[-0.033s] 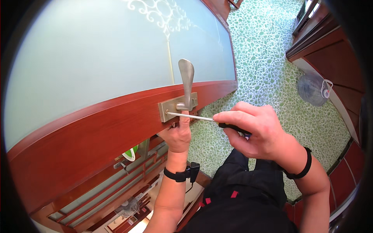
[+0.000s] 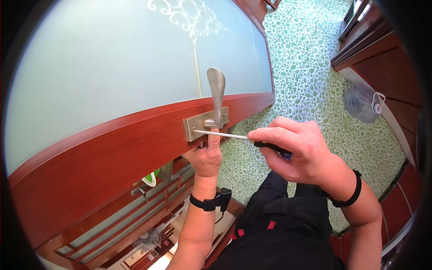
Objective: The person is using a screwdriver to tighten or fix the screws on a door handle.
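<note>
1. nothing has shifted since the earlier frame: both hands, the tool and the lever sit just where they were.
2. our right hand (image 2: 299,150) is curled tight around the dark grip of a screwdriver (image 2: 234,136), thumb and forefinger pinching near where the slim metal shaft leaves the handle.
3. the shaft runs left to the metal backplate (image 2: 194,124), and its tip touches the plate's left end, where we judge a screw sits; the screw head itself is too small to make out.
4. our left hand (image 2: 207,157) is closed up under the door edge, one finger stretched upward against the base of the door handle (image 2: 216,92), which points toward the far side over the frosted glass pane (image 2: 112,63).
5. the plate sits on the red wooden rail (image 2: 112,153) of the door, left of the green pebble floor (image 2: 310,85).
6. we judge the step in hand to be turning a screw on the handle plate; the next move calls for keeping the tip seated and square while the wrist twists, with the left hand bracing the handle.
7. count: one screwdriver, one lever handle, one backplate, two hands, and a dark band on each wrist, two in all.
</note>
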A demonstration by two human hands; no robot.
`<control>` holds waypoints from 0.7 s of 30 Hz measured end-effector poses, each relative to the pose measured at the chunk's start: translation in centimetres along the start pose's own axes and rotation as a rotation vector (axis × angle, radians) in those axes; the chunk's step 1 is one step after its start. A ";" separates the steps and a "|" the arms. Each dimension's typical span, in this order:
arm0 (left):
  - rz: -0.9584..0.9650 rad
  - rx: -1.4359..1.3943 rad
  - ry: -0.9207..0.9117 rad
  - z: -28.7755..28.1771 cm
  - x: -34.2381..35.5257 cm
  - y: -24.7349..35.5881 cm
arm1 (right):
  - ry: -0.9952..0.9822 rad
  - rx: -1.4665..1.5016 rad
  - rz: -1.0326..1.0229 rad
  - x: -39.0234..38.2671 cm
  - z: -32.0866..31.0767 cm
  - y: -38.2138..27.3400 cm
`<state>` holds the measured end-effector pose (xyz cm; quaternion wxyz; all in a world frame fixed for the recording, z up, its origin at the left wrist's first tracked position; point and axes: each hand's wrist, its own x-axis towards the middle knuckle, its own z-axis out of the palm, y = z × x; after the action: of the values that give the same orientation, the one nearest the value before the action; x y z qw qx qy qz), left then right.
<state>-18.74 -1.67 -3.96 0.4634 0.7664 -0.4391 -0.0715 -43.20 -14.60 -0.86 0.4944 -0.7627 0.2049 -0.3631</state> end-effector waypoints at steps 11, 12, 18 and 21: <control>0.646 0.926 -0.182 -1.5 0.3 0.2 | 0.020 0.002 0.015 -0.1 0.2 0.1; 0.644 0.940 -0.185 -1.6 0.2 0.2 | 0.018 0.002 0.017 -0.1 0.3 0.1; 0.626 0.934 -0.190 -1.6 -0.1 -0.2 | 0.019 -0.085 -0.025 0.3 -0.3 0.3; 0.664 1.001 -0.162 -1.4 0.0 -0.3 | 0.025 -0.259 -0.155 1.3 -1.4 -0.2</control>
<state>-17.86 -0.69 -3.36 0.0092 0.7056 -0.6688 0.2342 -43.43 -16.20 0.10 0.3598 -0.8290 0.1965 -0.3804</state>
